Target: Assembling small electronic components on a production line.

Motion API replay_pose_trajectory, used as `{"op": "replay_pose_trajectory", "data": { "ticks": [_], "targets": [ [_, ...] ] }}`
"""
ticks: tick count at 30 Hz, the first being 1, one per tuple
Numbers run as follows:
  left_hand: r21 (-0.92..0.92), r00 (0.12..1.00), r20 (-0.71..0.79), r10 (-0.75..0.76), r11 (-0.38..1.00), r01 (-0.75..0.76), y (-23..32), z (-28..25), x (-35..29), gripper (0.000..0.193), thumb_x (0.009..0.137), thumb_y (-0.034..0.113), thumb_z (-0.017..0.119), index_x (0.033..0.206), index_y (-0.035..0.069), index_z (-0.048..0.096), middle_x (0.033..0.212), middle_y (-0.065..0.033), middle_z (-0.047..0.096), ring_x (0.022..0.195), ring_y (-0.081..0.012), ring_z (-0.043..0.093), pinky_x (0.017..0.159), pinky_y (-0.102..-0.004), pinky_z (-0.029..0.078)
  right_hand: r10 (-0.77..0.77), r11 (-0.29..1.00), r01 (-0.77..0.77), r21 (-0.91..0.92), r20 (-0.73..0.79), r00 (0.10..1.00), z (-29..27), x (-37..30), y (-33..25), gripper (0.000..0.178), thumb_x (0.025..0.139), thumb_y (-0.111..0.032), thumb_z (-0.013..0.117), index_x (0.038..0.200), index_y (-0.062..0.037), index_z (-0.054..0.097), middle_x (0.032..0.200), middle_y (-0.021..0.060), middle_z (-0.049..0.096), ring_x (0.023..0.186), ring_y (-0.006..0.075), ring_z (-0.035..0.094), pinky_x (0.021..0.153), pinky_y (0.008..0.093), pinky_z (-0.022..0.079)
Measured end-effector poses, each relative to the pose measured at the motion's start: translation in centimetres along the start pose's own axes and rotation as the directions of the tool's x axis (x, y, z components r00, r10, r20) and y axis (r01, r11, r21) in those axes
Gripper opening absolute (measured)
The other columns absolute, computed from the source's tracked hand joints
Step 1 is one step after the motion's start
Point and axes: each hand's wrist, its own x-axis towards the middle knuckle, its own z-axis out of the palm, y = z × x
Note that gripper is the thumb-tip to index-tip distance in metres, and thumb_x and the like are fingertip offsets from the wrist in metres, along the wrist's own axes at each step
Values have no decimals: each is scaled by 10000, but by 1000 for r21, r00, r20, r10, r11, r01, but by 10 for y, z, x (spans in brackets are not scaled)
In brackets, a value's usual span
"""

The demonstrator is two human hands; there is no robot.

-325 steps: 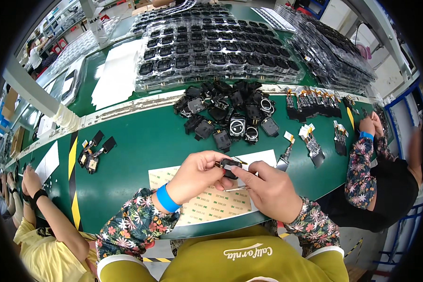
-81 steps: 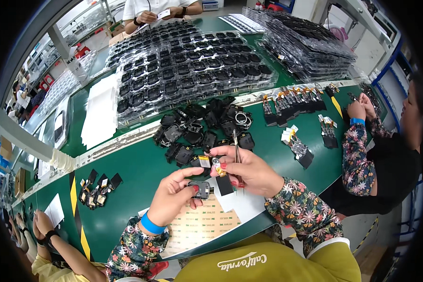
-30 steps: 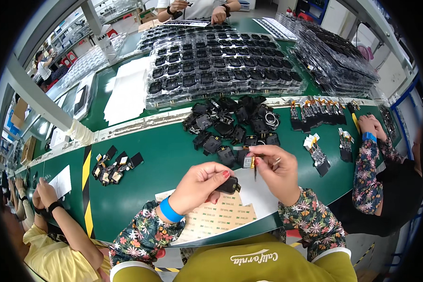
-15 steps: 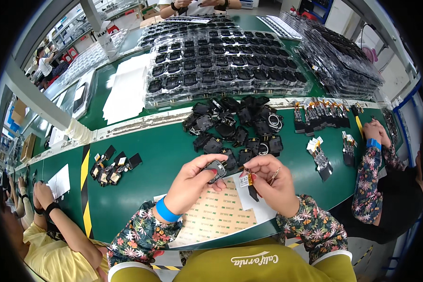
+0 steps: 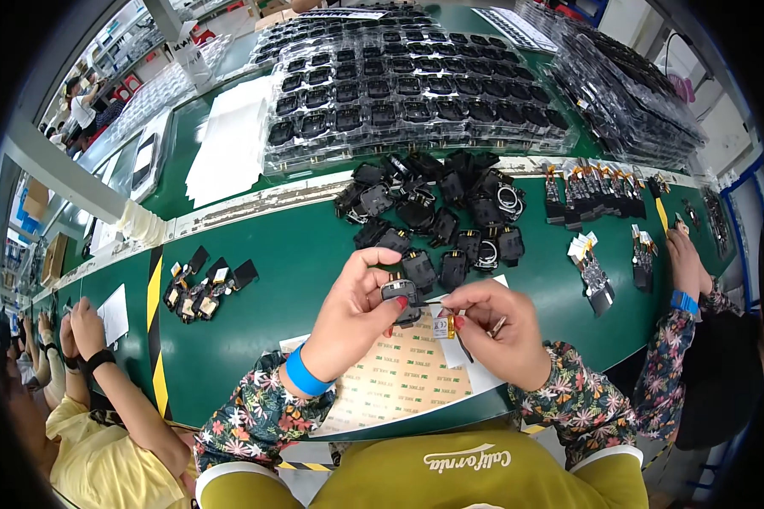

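Note:
My left hand (image 5: 352,310), with a blue band at its wrist, grips a small black plastic housing (image 5: 396,291) between thumb and fingers. Close beside it, my right hand (image 5: 502,331) pinches a small flat part with a white label and yellow tape (image 5: 444,327); a dark strip hangs below it. A thin metal tip pokes out between the right fingers, too small to name. The two held parts nearly meet; whether they touch is hard to tell. Under both hands lies a tan printed backing sheet (image 5: 399,373). Just beyond them is a heap of black housings (image 5: 416,208), some with coiled cables.
Clear trays of black housings (image 5: 416,110) fill the far bench, with stacked trays (image 5: 628,106) at right. Bundles of flat circuit parts (image 5: 594,271) lie to the right, finished-looking pieces (image 5: 199,293) to the left. Co-workers' arms (image 5: 119,399) are at both sides.
My left hand has turned the housing more upright and brought it slightly right. My right hand keeps its labelled part close by. The co-worker's hands at right have moved nearer the bench parts.

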Motion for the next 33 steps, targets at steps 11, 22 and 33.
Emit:
{"op": "replay_pose_trajectory", "data": {
  "ticks": [11,22,33],
  "targets": [
    [29,986,117,-120,993,118,-6,-13,3,320,850,-78,455,1145,23,525,892,-30,619,680,-75,609,549,-182,457,-372,783,357,-510,77,925,9,3,4,453,685,89,589,1102,-83,629,847,94,587,592,169,575,513,276,496],
    [20,984,141,-110,994,109,1,-14,3,270,833,-85,469,1090,-52,546,936,-97,652,783,-150,678,577,-206,528,-261,554,309,-773,191,946,10,-3,-5,559,666,6,657,1201,-147,610,887,78,533,609,192,582,533,298,515],
    [55,990,119,-70,996,64,-3,-13,2,215,840,-84,497,1044,-47,552,928,-89,654,794,-129,664,640,-214,531,-206,527,290,-799,211,956,10,-4,-2,606,661,-9,659,1245,-152,577,903,70,515,620,196,569,555,305,513]
  ]
}}
